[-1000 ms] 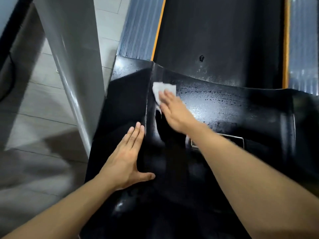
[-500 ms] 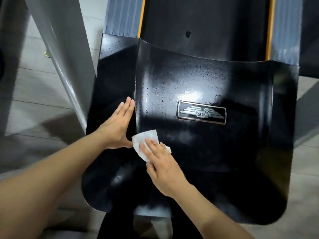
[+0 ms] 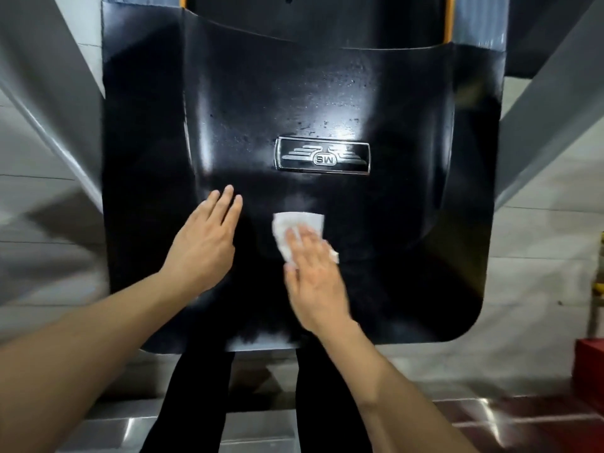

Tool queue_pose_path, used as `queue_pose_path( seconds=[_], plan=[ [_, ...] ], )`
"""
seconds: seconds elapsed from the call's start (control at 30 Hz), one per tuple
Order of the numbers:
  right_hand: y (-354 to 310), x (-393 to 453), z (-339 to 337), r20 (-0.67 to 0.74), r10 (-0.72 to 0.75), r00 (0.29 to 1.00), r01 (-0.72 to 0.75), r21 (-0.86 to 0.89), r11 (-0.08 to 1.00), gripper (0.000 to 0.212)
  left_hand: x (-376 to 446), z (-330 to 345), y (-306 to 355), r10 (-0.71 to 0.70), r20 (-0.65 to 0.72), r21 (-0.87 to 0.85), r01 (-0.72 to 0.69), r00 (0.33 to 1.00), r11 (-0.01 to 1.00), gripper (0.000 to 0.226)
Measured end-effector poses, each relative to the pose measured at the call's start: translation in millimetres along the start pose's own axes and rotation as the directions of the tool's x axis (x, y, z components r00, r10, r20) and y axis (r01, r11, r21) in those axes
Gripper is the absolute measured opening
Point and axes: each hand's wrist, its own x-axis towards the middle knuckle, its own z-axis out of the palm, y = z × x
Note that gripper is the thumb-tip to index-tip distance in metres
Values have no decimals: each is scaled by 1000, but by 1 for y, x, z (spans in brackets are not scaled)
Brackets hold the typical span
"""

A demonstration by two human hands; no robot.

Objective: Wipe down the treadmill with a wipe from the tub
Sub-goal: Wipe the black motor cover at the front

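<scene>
The wipe [image 3: 299, 223], a small white folded sheet, lies flat on the glossy black cover [image 3: 408, 240] at the front of the treadmill, just below the badge [image 3: 323, 157] and a little to its left. The right hand [image 3: 313, 273] lies on top of it with the fingers straight and close together, pressing the sheet against the cover; the top edge of the wipe and one corner at the right show past the fingers. The hand is blurred, so whether the thumb tucks under the sheet cannot be told.

The left hand [image 3: 204, 243] rests flat on the same cover just beside the wipe, apart from it, fingers straight and pointing up and to the right. It holds nothing.

The badge is a dark oblong plate with a silver rim, silver wings and the letters SW seen upside down. Above it the cover shines under a bright glare and carries a scatter of small droplets or specks. At the top of the head view the black belt [image 3: 313, 14] runs away from the cover, with an orange strip [image 3: 448, 18] along its right edge. Grey uprights [image 3: 42, 103] slant up on both sides. Below the cover's near edge stand the person's legs [image 3: 192, 403] in black, on a pale floor [image 3: 539, 305]; a red object [image 3: 590, 361] sits at the far right.
</scene>
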Motion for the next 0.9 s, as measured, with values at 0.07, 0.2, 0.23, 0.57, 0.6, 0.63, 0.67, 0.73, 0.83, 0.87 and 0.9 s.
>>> queue_pose_path(
  seconds=[0.07,0.2,0.23,0.57,0.6,0.63,0.67,0.73,0.83,0.87,0.9],
  plan=[
    [52,-14,-22,-73,152,986,-157,-71,985,59,-4,-2,2,-16,22,-18,17,1000,1000,79],
    [107,-15,-52,-154,514,844,-526,-45,849,65,-2,-11,-4,-17,110,-64,24,994,998,83],
    [99,-8,-49,-163,549,820,-562,-40,826,68,-2,-12,-4,-11,120,-64,18,993,998,83],
    [-48,76,15,136,-185,973,197,-81,977,66,-3,-16,-18,-29,129,-303,67,991,951,96],
    [-33,74,12,125,-167,978,181,-117,976,64,-3,-16,-18,-44,146,-299,86,988,950,96],
    [-14,71,5,95,-92,991,106,-166,980,63,-3,-17,-17,-57,165,-292,104,985,951,95],
    [11,67,-4,36,24,999,-16,-211,977,63,-1,-17,-16,-64,180,-288,115,982,951,94],
    [61,60,-29,-143,272,951,-297,-193,935,64,1,-15,-13,-72,205,-283,130,976,950,94],
    [89,58,-56,-225,510,830,-528,-23,849,64,3,-12,-13,-75,235,-283,142,969,949,93],
    [81,63,-56,-229,530,817,-546,-10,837,65,3,-11,-12,-76,236,-286,144,969,947,93],
    [65,68,-50,-220,499,838,-517,-28,855,68,3,-10,-12,-79,235,-288,147,969,946,92]
  ],
)
